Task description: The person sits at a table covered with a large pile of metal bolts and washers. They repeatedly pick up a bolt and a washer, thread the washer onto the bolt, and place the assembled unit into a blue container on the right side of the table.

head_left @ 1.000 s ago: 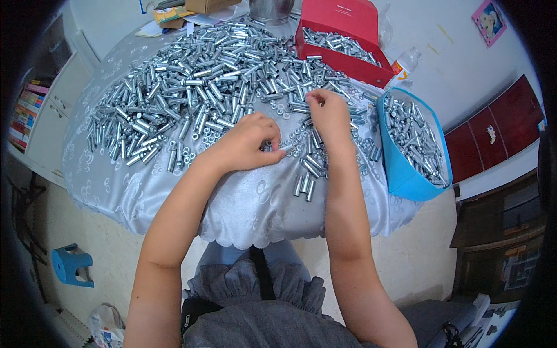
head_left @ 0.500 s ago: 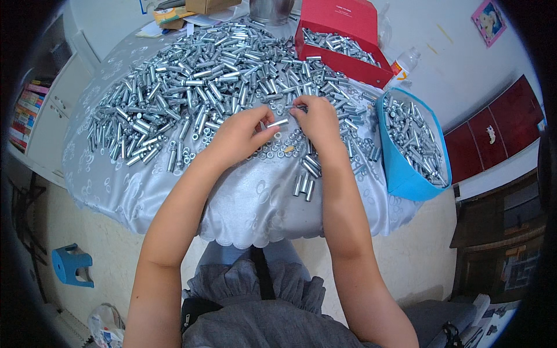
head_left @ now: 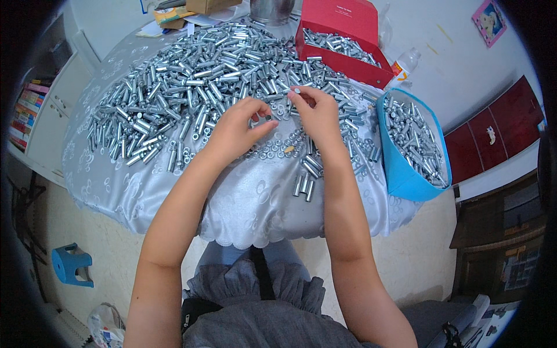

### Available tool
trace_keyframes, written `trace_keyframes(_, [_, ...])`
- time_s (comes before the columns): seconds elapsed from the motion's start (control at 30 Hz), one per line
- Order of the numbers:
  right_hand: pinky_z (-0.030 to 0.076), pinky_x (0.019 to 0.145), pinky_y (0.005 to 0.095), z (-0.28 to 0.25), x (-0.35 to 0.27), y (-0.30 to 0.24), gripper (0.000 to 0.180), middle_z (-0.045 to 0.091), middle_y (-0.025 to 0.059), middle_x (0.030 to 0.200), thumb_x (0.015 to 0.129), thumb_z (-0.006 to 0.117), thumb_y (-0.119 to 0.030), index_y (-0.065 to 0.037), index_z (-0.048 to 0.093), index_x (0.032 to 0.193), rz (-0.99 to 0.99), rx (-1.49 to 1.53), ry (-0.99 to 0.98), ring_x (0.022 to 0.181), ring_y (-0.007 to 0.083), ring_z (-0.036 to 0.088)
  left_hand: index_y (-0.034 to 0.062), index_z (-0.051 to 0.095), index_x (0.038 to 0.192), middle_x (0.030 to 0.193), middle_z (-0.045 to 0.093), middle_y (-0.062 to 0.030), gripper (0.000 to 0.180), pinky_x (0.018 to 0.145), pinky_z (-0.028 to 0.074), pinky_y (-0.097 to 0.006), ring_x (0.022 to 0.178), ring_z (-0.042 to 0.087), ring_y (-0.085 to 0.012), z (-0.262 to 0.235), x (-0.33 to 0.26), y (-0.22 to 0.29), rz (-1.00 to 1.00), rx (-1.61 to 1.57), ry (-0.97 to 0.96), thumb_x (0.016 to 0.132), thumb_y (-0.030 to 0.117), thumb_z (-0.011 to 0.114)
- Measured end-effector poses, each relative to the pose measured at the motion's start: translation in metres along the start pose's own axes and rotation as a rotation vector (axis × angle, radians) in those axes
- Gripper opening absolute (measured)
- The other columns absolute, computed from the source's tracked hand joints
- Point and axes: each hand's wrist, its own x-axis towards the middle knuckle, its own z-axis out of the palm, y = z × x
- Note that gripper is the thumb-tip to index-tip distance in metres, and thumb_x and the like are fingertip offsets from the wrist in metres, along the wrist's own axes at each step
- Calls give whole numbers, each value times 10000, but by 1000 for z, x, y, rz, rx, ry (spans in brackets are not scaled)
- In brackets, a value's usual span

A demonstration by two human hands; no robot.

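Observation:
A big heap of silver metal sleeve anchors covers the far part of the table. Beside the near edge of the heap, my left hand is closed, thumb toward the fingertips. A small dark round end shows between them, apparently a metal sleeve seen end-on; the rest of it is hidden. To its right, my right hand pinches a small shiny metal piece at its fingertips, too small to name surely. Loose nuts lie on the cloth below and between my hands. Several sleeves lie beside my right wrist.
At the right edge of the table stands a blue fabric bin full of anchors. Behind it are a plastic bottle and an open red box holding more. A metal bucket stands at the back. A blue stool is on the floor.
The sleeve in my left hand lay crosswise and visible; now only a dark end shows. My right hand's fingertips have lifted slightly away, with a small metal piece now visible in them.

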Motion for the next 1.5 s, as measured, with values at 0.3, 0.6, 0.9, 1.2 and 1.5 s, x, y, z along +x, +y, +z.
trace_keyframes(0.3, [452, 662, 224, 8, -11, -26, 214, 639, 41, 800, 742, 664, -84, -29, 644, 948, -220, 250, -58, 692, 91, 569, 17, 549, 824, 737, 569, -33, 242, 625, 437, -251, 685, 540, -108, 1, 0, 0, -108, -97, -4, 720, 162, 713])
trace_keyframes(0.6, [451, 656, 224, 7, -15, -30, 190, 651, 51, 808, 743, 660, -97, -41, 659, 924, -248, 142, -100, 727, 108, 596, 8, 541, 775, 658, 571, -69, 278, 575, 451, -274, 608, 568, -164, 0, 0, 0, -71, -99, 68, 705, 214, 714])
trace_keyframes(0.9, [436, 691, 237, 13, -12, -23, 211, 641, 62, 890, 794, 618, -165, -49, 648, 968, -228, 272, -84, 775, 120, 573, 8, 568, 833, 679, 565, -31, 219, 604, 449, -239, 623, 533, -103, -4, 3, 5, -91, -167, 178, 739, 158, 698])
trace_keyframes(1.2, [362, 902, 388, 1, -11, 9, 266, 564, 136, 1080, 696, 674, -196, -141, 674, 956, -309, -616, -120, 1045, 291, 477, 46, 535, 755, 563, 431, 48, 215, 461, 306, -199, 501, 377, -48, -4, 9, -16, -287, -444, 252, 839, 234, 599])
trace_keyframes(1.5, [338, 908, 405, -1, -13, 9, 202, 564, 117, 1092, 644, 719, -218, -165, 709, 839, -184, -707, -125, 1073, 287, 456, 106, 466, 733, 508, 326, 61, 269, 396, 231, -215, 409, 287, -46, -5, 11, -7, -521, -864, 231, 907, 310, 466])
